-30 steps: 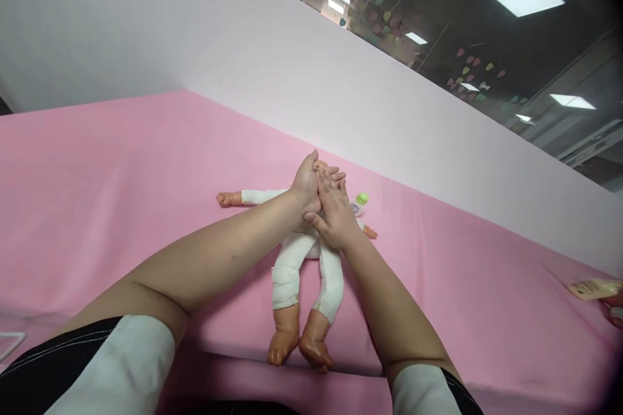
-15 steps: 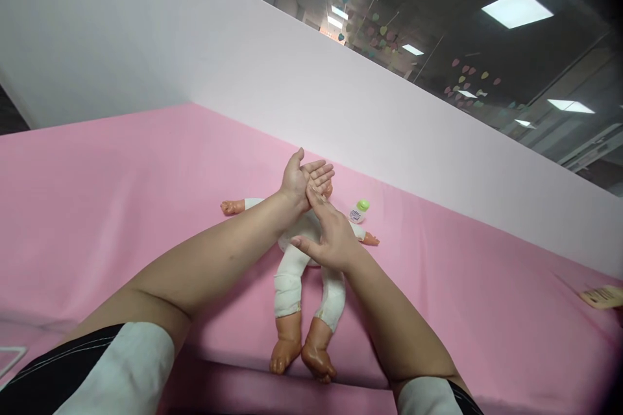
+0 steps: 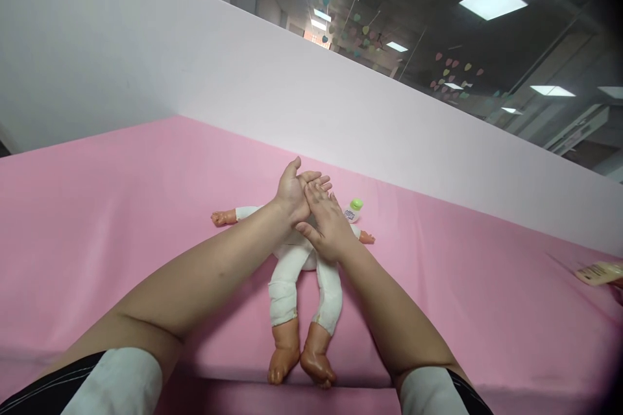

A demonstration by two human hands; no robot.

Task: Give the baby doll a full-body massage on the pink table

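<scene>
My left hand (image 3: pixel 294 196) is palm up with its fingers stretched out, above the doll's upper body. Across its palm and fingers lies my right hand (image 3: pixel 327 220), palm down, flat, thumb apart. Neither hand holds an object. Beneath them a baby doll (image 3: pixel 284 279) lies on its back, with a white cloth body and brown plastic hands and feet. My hands and forearms hide its head and most of its chest. A small clear bottle (image 3: pixel 354 210) with a green cap stands beside the doll, just past my right hand.
The doll lies on a pink padded surface (image 3: pixel 121 207), bordered at the back by a tall white wall (image 3: pixel 272 91). At the far right edge is a pale packet or bottle (image 3: pixel 598 273) with printing. Ceiling lights and hanging paper hearts show beyond the wall.
My right hand has slid up over my left palm, covering more of it and its fingers. The camera view has shifted slightly; the doll and bottle stay in place.
</scene>
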